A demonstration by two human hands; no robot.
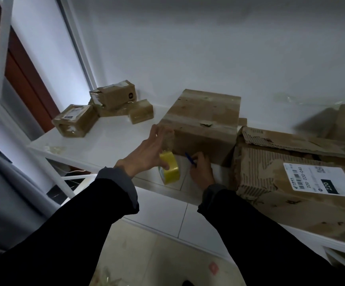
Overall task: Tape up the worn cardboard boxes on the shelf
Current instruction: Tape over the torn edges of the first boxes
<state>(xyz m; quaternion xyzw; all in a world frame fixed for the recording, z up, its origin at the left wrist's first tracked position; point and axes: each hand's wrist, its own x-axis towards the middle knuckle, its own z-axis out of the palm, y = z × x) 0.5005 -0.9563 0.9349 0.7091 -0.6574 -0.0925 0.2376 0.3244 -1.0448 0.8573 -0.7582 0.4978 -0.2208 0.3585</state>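
On the white shelf point(109, 139), at its far left end, a cluster of small cardboard boxes point(103, 109) lies heaped, glossy with clear tape and carrying pale labels. Nearer the middle, the person's left hand point(146, 149) reaches forward with its fingers fairly straight and spread against the left front corner of the middle cardboard box point(202, 122), while the thumb hooks over a yellowish roll of tape point(170, 169) that hangs just below the palm; a clear strip of tape seems to run up from the roll to the corner. That box is flat-topped and brown, scuffed, with pale bands of tape across its lid and a small torn spot. Just right of the roll, the right hand point(201, 171) curls tightly around a blue pen-like tool point(189, 158), its tip pointing up at the box's lower front face. Farther right sits a large worn box point(291, 182), its outer paper peeled to bare corrugated ribs, with a white shipping label point(320, 179) on its side.
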